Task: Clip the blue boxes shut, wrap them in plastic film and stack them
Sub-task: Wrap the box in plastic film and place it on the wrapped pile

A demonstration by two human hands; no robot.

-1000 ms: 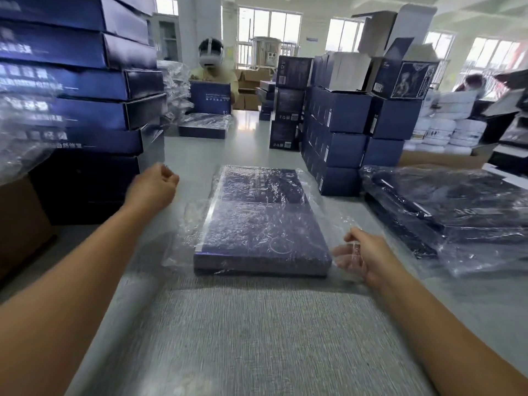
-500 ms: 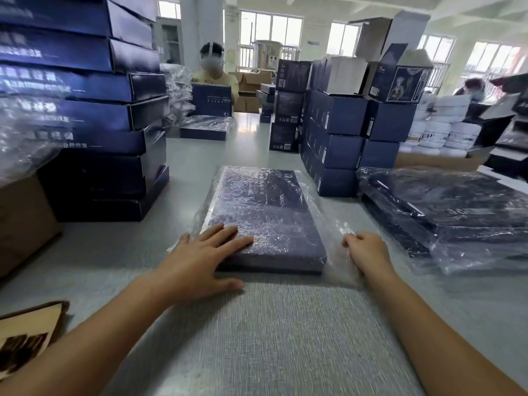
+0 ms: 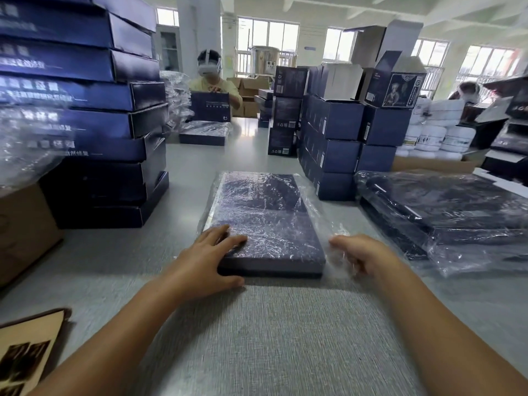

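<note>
Left hand (image 3: 206,261) has dropped flat, fingers spread, onto the blue box (image 3: 265,212); right hand (image 3: 363,252) pinches film (image 3: 341,228) just beside it.

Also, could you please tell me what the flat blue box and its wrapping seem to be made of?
The blue box looks like cardboard, matte blue, with crisp edges. The wrapping is thin clear plastic film, glossy; it crinkles and glints.

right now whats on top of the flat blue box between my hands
Clear plastic film covers the blue box, and the left hand rests flat on its near left corner. Its contents are hidden.
</note>
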